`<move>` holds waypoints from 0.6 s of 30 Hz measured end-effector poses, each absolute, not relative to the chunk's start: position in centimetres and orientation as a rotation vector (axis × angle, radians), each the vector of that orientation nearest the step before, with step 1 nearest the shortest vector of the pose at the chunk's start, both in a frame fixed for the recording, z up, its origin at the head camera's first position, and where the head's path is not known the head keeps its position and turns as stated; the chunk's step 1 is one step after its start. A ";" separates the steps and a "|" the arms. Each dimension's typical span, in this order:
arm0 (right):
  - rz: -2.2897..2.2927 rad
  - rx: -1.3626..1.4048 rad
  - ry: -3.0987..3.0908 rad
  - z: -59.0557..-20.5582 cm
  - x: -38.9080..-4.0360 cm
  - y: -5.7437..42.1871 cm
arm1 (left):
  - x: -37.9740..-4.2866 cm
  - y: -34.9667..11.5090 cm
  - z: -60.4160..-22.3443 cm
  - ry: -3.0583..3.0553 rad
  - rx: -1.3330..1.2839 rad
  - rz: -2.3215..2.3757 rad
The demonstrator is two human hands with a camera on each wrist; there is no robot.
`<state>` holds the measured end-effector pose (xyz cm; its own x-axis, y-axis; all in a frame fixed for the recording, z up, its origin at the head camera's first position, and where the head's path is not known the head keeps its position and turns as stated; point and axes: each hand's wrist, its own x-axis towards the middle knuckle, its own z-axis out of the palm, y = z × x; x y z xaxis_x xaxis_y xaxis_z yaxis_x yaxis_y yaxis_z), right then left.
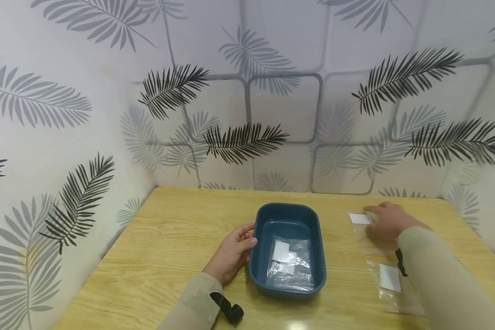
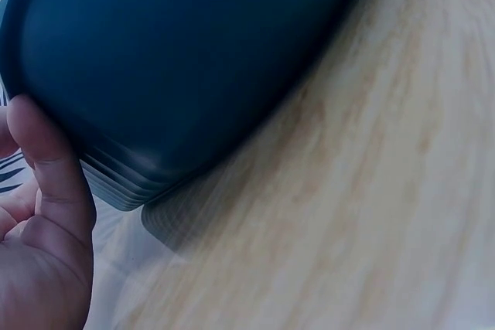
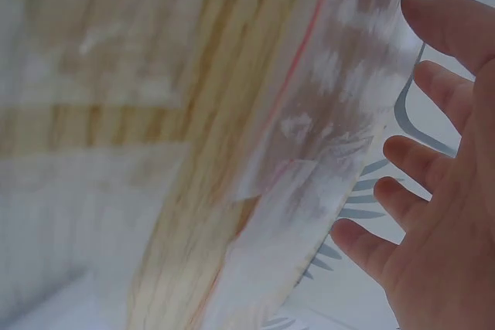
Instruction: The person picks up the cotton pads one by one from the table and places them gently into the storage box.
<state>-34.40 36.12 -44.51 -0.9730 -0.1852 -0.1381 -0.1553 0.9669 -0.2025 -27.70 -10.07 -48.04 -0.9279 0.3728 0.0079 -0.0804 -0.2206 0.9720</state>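
Note:
A deep blue plastic basin point(image 1: 322, 256) stands on the table, with clear zip bags point(image 1: 301, 277) holding white cards lying inside. At its left side my left hand point(image 1: 233, 252) grips the rim; in the left wrist view the thumb point(image 2: 54, 168) lies against the basin's edge point(image 2: 193, 59). My right hand point(image 1: 389, 221) is over the right of the table, fingers spread and apart in the right wrist view. Near it lies a clear bag with a white card point(image 1: 360, 219), partly hidden by the hand. A second bag with a white card point(image 1: 390, 277) lies closer, beside the right forearm.
The wood-grain table point(image 1: 169, 238) meets a wall with leaf-patterned covering point(image 1: 280, 110) along its far edge. Another patterned wall point(image 1: 57, 183) borders the left side. Black straps point(image 1: 227, 308) hang at both wrists.

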 end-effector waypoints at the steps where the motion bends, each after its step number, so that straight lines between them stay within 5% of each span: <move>1: -0.280 -0.265 2.960 -44.5 -34.4 36.1 | -27.7 -10.1 -48.0 1.745 0.349 2.222; 18: -0.295 -0.308 3.005 -44.4 -34.3 35.3 | -28.0 -10.1 -48.3 1.720 0.355 2.230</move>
<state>-34.26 35.29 -44.44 -0.9739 -0.2104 -0.0853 -0.1898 0.9607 -0.2027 -28.03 -10.14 -48.30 -0.9238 0.3827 0.0110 -0.0865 -0.2365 0.9678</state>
